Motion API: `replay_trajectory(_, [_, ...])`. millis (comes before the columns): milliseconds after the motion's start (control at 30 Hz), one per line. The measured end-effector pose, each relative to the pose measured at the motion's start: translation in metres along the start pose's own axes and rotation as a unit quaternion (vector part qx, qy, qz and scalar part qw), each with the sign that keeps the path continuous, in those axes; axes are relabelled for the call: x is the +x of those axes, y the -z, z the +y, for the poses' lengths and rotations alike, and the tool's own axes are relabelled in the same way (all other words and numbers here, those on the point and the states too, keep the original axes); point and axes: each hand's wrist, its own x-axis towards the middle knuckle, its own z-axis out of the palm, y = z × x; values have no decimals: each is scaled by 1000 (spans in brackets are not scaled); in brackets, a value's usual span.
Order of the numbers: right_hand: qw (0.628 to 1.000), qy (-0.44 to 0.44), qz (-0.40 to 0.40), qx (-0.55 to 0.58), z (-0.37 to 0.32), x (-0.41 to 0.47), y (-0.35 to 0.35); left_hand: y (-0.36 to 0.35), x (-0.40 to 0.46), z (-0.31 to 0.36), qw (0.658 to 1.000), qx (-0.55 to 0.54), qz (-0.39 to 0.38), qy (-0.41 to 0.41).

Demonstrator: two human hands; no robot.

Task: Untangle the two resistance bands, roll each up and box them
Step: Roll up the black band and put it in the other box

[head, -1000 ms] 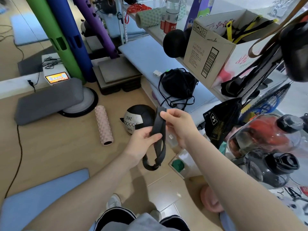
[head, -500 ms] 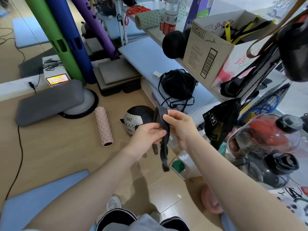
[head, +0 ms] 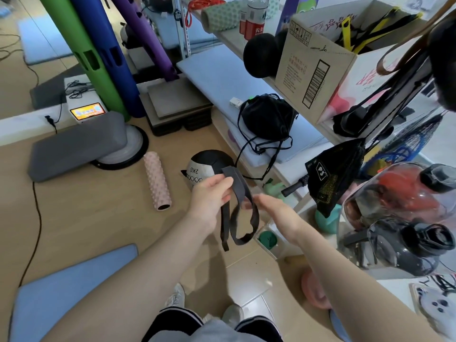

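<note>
A dark grey resistance band [head: 235, 203] hangs in loops in front of me, its top end sticking up above my left hand. My left hand [head: 212, 196] pinches the band near that top end between thumb and fingers. My right hand [head: 270, 208] is just right of the hanging loop, its fingers reaching into it; motion blur hides whether they grip it. A small clear box [head: 276, 233] with a rolled green band [head: 267, 239] inside stands on the floor under my right forearm.
A 2 kg medicine ball [head: 204, 166] and a pink foam roller [head: 158, 183] lie on the wooden floor behind my hands. Shelves on the right hold a cardboard box [head: 313, 77], a black bag [head: 266, 119] and plastic jars [head: 404, 213]. A blue mat [head: 64, 290] lies lower left.
My right hand has let go of the band's top and dropped lower to the hanging loop. The band has opened out into wider loops below my left hand.
</note>
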Motion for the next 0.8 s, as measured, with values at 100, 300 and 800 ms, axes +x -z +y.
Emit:
replay_trajectory(100, [999,-20,-27,-43,16,2,-10,7,1,1,999,-22,30,13])
replay_trajectory(300, [959,4,162,-231,26,12,-26,22,15,5,993,-69,94,29])
replay_trajectory(800, [844,-116,254,458,10,7,26,42,63,-5,972,-158,157,74])
